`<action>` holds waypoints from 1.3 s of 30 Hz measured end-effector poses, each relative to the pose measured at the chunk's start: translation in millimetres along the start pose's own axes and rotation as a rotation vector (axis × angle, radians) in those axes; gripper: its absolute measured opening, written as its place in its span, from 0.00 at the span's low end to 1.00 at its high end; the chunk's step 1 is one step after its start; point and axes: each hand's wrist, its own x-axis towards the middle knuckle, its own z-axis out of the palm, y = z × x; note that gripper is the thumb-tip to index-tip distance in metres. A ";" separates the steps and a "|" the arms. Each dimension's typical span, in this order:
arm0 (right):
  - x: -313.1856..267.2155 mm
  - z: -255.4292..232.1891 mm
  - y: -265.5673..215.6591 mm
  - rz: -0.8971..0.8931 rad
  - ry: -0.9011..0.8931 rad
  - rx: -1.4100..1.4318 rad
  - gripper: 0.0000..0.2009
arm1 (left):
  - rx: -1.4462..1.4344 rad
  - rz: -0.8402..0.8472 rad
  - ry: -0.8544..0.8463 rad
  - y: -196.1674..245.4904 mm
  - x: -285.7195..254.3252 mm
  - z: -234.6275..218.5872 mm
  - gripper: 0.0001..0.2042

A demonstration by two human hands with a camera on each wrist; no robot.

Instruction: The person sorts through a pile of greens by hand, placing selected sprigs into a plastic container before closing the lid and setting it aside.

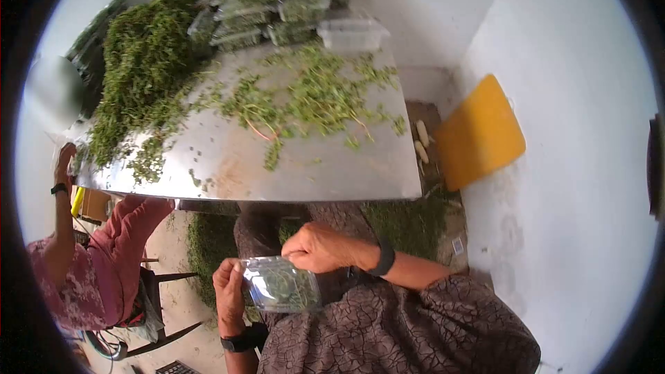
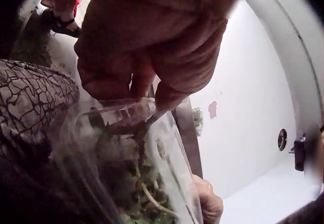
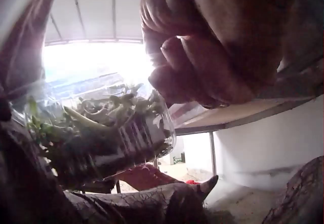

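Plastic box (image 1: 282, 287), holding cut greens (image 3: 119, 115), is gripped at one side by the left hand (image 1: 230, 291) and pinched at its rim by the right hand (image 1: 320, 248), just short of the metal table (image 1: 377, 170). Were its clear walls squeezed unevenly, stems could be caught in the rim or spilled. Forward reach is partly blocked by the table's edge; on top, loose sprigs (image 1: 322, 97), a leafy heap (image 1: 149, 55) and stacked boxes (image 1: 305, 1) are spread.

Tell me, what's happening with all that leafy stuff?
Someone's left hand grips a clear rectangular plastic box with green leafy sprigs inside, and their right hand holds its edge. It's in front of a silver metal table, where loose green stems lie spread out. Filled clear boxes are piled at the back. Whether the held box is fully closed isn't clear.
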 end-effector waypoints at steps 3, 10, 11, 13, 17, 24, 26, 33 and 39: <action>-3.0 11.3 14.0 0.011 0.033 -0.036 0.07 | 0.035 -0.085 -0.029 8.7 8.9 8.7 0.09; -5.7 24.8 62.7 0.117 0.123 0.049 0.07 | -0.055 -0.172 -0.031 -38.8 34.4 14.1 0.07; -5.9 29.3 75.8 0.126 0.130 0.057 0.07 | -0.048 -0.182 -0.038 -43.6 34.4 14.0 0.07; -5.8 29.9 85.6 0.144 0.042 0.216 0.07 | -0.077 -0.205 0.059 -43.6 34.0 22.1 0.07; -7.5 26.6 97.0 0.240 -0.009 0.217 0.09 | -0.029 -0.238 -0.039 -51.9 45.2 8.9 0.07; -9.6 26.6 99.4 0.164 0.026 0.310 0.09 | 0.027 -0.227 -0.065 -44.9 46.1 12.4 0.07; -8.1 35.1 106.6 0.119 0.086 0.352 0.08 | 0.060 -0.238 0.022 -41.1 41.7 17.8 0.07; -4.0 46.9 114.0 -0.027 0.215 0.374 0.07 | 0.039 -0.168 0.054 -47.9 40.7 8.6 0.07; -3.3 54.0 122.0 0.011 0.201 0.422 0.07 | -0.048 -0.234 -0.074 -41.0 52.3 15.4 0.07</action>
